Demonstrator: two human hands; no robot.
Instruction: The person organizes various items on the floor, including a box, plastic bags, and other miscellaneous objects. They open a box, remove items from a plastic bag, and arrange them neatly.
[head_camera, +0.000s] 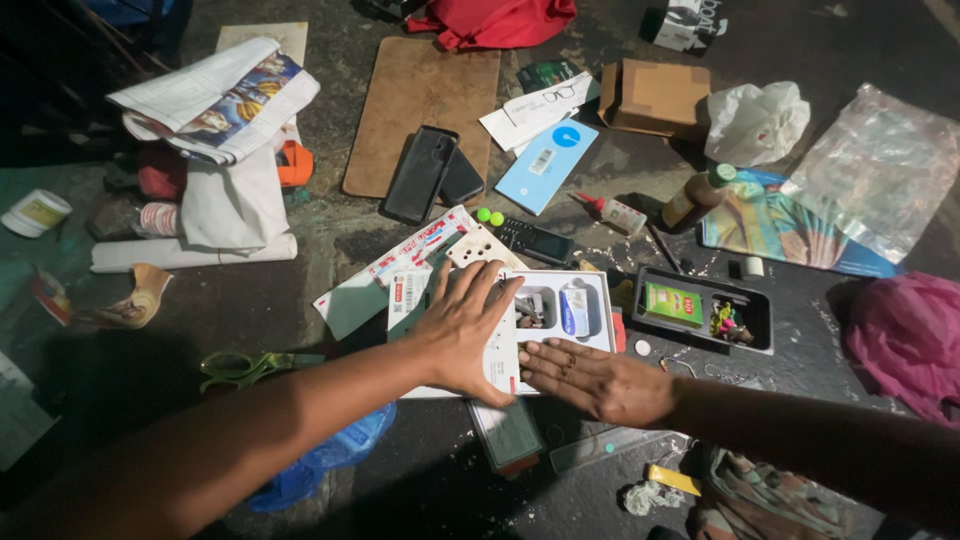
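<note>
Left hand (462, 333): fingers spread flat, palm down, gripping nothing, pressed on the left half of a white box (545, 330). Right hand (600, 380): fingers straight and together, also flat and holding nothing, tips touching the lower edge of the same box, just beside the left thumb. White box lying open on the dark floor (300, 320) in the middle of the clutter, small metal parts and a blue-and-white tube in its compartments on the right half.

Under the box's lower edge, a flat greenish card (508, 435) and a clear ruler (600, 447). Just right of the box, a black tray (757, 322) with a green packet and coloured bits. Above the box, a pale board with holes (483, 247), two green balls (489, 216), a small black remote (535, 241). Further up, two dark phone cases (432, 173) lying on a brown board (420, 90), a light blue card (547, 165), a cardboard box (655, 97). To the right, a glue bottle (612, 211), a brown bottle with green cap (697, 197), a clear plastic bag (880, 165), pink cloth (908, 335). Off to the left, folded newspaper (215, 98), white paper roll (190, 255), green scissors (240, 368).
</note>
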